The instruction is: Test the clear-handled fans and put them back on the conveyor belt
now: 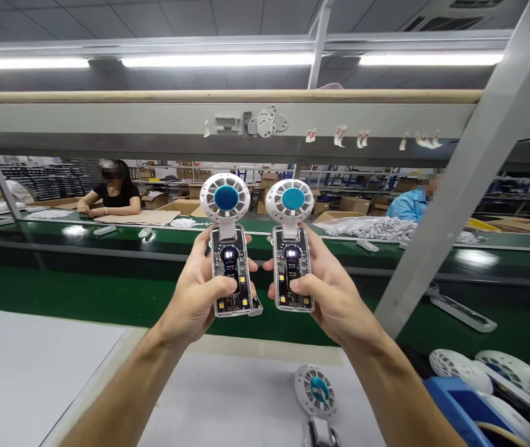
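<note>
My left hand is closed around a handheld fan, its thumb pressed on the clear-cased handle with a dark circuit board inside. In my right hand is a matching handheld fan, gripped the same way with the thumb on the board's front. Both fans stand upright side by side, apart, with white round heads and blue centres. A small lit display glows on each handle. Behind the left fan's lower right corner, another clear-cased piece peeks out, mostly hidden. A third fan lies on the white tabletop below.
A blue bin with several white fans sits at lower right. Beyond the white table runs a green conveyor belt carrying scattered white parts. A slanted metal post stands at right. Several people are seated across the belt.
</note>
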`<state>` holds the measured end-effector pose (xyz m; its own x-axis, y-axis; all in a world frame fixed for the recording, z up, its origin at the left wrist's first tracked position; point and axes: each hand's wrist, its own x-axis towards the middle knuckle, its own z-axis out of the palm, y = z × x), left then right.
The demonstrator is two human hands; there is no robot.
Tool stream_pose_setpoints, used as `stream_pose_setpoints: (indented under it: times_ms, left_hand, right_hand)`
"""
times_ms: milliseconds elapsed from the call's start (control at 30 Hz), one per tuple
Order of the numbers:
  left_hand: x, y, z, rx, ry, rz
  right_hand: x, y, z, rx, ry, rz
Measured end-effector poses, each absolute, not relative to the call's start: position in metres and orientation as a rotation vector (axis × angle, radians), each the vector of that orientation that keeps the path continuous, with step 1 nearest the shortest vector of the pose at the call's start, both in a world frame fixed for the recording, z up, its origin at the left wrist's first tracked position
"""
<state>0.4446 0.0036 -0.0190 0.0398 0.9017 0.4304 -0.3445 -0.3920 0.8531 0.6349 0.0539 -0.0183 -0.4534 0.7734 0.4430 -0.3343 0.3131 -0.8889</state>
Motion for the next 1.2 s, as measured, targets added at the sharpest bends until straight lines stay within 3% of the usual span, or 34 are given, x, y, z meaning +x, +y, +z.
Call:
stream_pose_setpoints:
  times_ms: [1000,1133,1200]
  left_hand:
    - [0.452,0.003,-0.026,1.244,0.617,1.589]
    - [0.454,0.009,-0.026,1.238,0.811,1.821]
    - [0.451,0.010,-0.022,1.155,0.915,1.961]
  right_hand:
    - [0.629,0.055,-0.021,-0.466,-1.457,1.308]
    - [0.631,0.053,-0.023,-0.490,-1.352,1.388]
    - [0.640,0.058,-0.027,-0.535,-1.407,1.190]
